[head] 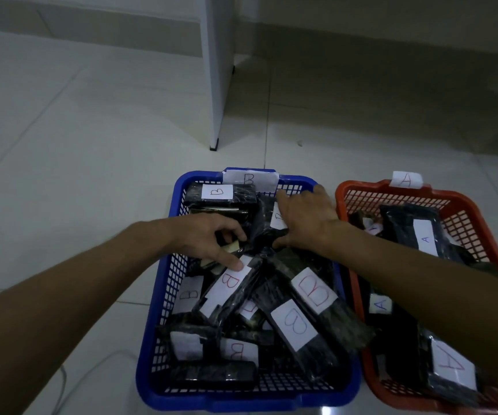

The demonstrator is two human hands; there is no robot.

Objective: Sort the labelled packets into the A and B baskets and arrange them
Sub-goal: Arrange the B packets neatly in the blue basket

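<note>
Blue basket: blue basket [164,295] lower centre of frame, mesh walls, paper tag marked B [250,178] on its far rim.
Blue basket contents: full of black wrapped packets with white B labels, piled loose at mixed angles; one flat packet [220,196] at the far left corner, label up; long packets [316,298] slanting across the middle and lower right.
Left hand: left hand [208,238] over the upper middle of the blue basket, index finger out straight with its tip on the white label of a slanting packet [226,286], other fingers curled around a dark packet edge; exact hold hard to tell.
Right hand: right hand [307,217] at the far right of the blue basket, fingers spread fairly wide, lying flat on a dark packet [267,223] with a B label half covered.
Red basket: red basket [463,211] just right of the blue one, sides touching or nearly so, paper tag marked A [406,178] on the far rim.
Red basket contents: black packets with A labels [425,236], partly hidden under the right forearm.
Floor: pale glossy tiles [62,145], grey grout lines.
Room: white furniture panel [214,70] with a black foot, upper centre; pale wall base behind.
Other: thin white cable [62,381] on the floor, lower left.
</note>
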